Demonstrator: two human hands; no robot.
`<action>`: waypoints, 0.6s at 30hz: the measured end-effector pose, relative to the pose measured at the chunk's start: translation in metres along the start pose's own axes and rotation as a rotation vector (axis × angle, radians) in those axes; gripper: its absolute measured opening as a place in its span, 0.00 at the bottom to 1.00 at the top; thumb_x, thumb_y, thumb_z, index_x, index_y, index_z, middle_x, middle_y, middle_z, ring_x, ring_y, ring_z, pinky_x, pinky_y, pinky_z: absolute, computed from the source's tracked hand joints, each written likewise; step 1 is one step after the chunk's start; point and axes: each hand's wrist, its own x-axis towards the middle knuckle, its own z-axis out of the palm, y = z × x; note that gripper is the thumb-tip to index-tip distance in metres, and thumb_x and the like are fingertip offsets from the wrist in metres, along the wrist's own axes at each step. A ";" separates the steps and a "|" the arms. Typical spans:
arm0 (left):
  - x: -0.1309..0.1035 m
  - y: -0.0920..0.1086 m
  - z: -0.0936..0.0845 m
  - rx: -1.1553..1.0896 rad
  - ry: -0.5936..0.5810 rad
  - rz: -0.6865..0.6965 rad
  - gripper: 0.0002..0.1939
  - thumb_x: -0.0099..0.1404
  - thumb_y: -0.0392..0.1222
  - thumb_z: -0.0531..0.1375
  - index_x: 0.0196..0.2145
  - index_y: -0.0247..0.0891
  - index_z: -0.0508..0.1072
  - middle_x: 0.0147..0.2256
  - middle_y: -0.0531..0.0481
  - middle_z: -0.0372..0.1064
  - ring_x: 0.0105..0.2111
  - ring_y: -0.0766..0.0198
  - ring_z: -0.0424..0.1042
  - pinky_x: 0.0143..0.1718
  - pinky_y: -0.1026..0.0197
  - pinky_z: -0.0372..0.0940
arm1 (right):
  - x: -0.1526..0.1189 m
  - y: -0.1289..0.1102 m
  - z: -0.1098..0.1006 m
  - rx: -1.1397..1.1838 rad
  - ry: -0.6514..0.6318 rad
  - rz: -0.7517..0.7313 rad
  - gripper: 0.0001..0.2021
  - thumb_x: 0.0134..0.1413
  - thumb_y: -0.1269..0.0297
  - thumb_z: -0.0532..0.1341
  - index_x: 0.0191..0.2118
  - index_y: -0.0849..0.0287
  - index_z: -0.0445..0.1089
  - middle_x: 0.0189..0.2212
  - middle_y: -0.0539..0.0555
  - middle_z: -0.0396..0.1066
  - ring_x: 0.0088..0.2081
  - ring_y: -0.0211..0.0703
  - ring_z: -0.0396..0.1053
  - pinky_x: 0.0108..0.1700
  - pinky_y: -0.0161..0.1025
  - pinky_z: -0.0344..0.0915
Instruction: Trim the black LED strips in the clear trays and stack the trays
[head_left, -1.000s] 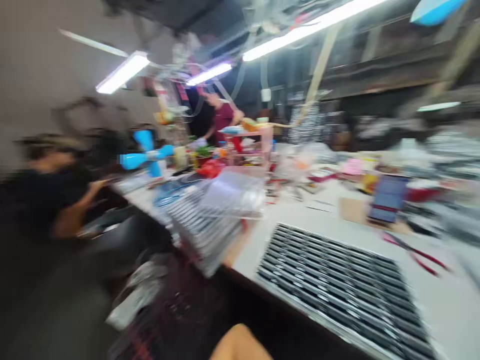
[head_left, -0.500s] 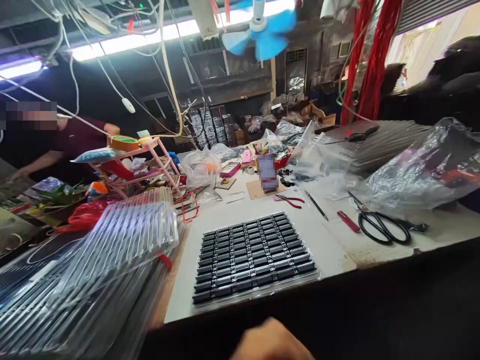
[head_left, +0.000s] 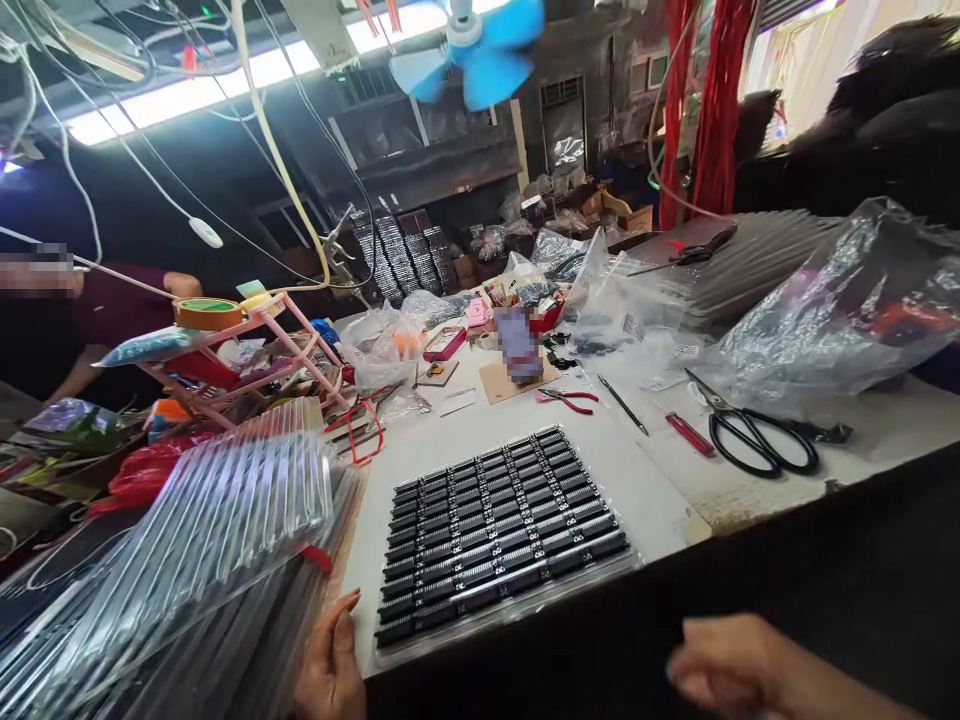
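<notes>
A clear tray filled with rows of black connector-like parts (head_left: pixel 499 530) lies on the white table board (head_left: pixel 660 510), near its front edge. My left hand (head_left: pixel 331 660) is at the board's front left corner, just left of the tray, with its fingers curled; whether they hold anything is hidden. Off to the lower right, in front of the table edge, my right hand (head_left: pixel 724 660) is closed and slightly blurred; nothing can be made out in it.
Stacked clear plastic trays (head_left: pixel 247 480) rise at the left. Behind the tray lie red pliers (head_left: pixel 570 401), a pen-like tool (head_left: pixel 622 405), a red-handled tool (head_left: pixel 690 435) and black scissors (head_left: pixel 757 440). A person (head_left: pixel 112 300) stands at the far left.
My left hand has come into view beside the tray. The one hand seen earlier at the bottom centre is no longer there; my right hand now shows at the lower right. The view has shifted.
</notes>
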 end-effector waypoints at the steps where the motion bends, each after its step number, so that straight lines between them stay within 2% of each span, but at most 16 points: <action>1: 0.002 -0.001 0.002 -0.002 -0.002 -0.030 0.29 0.58 0.66 0.51 0.41 0.39 0.73 0.46 0.43 0.71 0.51 0.48 0.66 0.57 0.47 0.56 | 0.016 -0.003 -0.016 0.050 0.002 -0.079 0.15 0.66 0.55 0.50 0.36 0.56 0.69 0.28 0.51 0.66 0.28 0.35 0.64 0.32 0.33 0.62; 2: 0.004 -0.002 0.004 -0.010 -0.007 -0.057 0.30 0.58 0.66 0.51 0.42 0.39 0.73 0.47 0.43 0.70 0.52 0.48 0.66 0.58 0.47 0.55 | 0.036 -0.006 -0.032 0.100 0.046 -0.143 0.16 0.67 0.56 0.47 0.37 0.57 0.69 0.27 0.51 0.66 0.28 0.35 0.63 0.32 0.33 0.61; 5: 0.013 -0.008 0.003 -0.047 -0.044 -0.110 0.32 0.55 0.68 0.53 0.43 0.39 0.73 0.46 0.43 0.70 0.52 0.47 0.66 0.58 0.46 0.54 | 0.112 -0.010 -0.069 0.092 0.353 -0.283 0.20 0.65 0.53 0.49 0.25 0.59 0.61 0.22 0.49 0.60 0.25 0.35 0.58 0.29 0.33 0.57; 7: 0.020 -0.011 0.002 -0.072 -0.061 -0.122 0.33 0.53 0.69 0.54 0.42 0.38 0.73 0.46 0.43 0.71 0.52 0.47 0.66 0.58 0.46 0.54 | 0.168 -0.003 -0.081 0.029 0.513 -0.290 0.21 0.64 0.51 0.48 0.23 0.58 0.58 0.20 0.49 0.59 0.24 0.37 0.57 0.29 0.35 0.57; 10: 0.029 -0.009 0.002 -0.112 -0.084 -0.133 0.34 0.50 0.70 0.56 0.41 0.38 0.74 0.45 0.44 0.72 0.52 0.46 0.65 0.59 0.45 0.53 | 0.235 0.018 -0.084 -0.006 0.608 -0.269 0.20 0.64 0.52 0.46 0.24 0.57 0.59 0.23 0.51 0.62 0.26 0.39 0.59 0.31 0.37 0.57; 13: 0.033 -0.002 0.009 -0.189 -0.114 -0.149 0.34 0.50 0.70 0.57 0.42 0.38 0.73 0.46 0.43 0.72 0.52 0.46 0.66 0.59 0.44 0.54 | 0.264 0.041 -0.080 -0.047 0.685 -0.247 0.18 0.64 0.53 0.47 0.26 0.58 0.60 0.24 0.51 0.62 0.27 0.39 0.59 0.33 0.38 0.57; 18: 0.030 0.020 0.027 -0.217 -0.162 -0.115 0.32 0.54 0.66 0.57 0.45 0.38 0.72 0.49 0.42 0.70 0.53 0.48 0.67 0.58 0.45 0.57 | 0.256 0.068 -0.074 -0.111 0.712 -0.202 0.17 0.64 0.55 0.49 0.28 0.60 0.63 0.26 0.50 0.63 0.29 0.38 0.61 0.35 0.38 0.59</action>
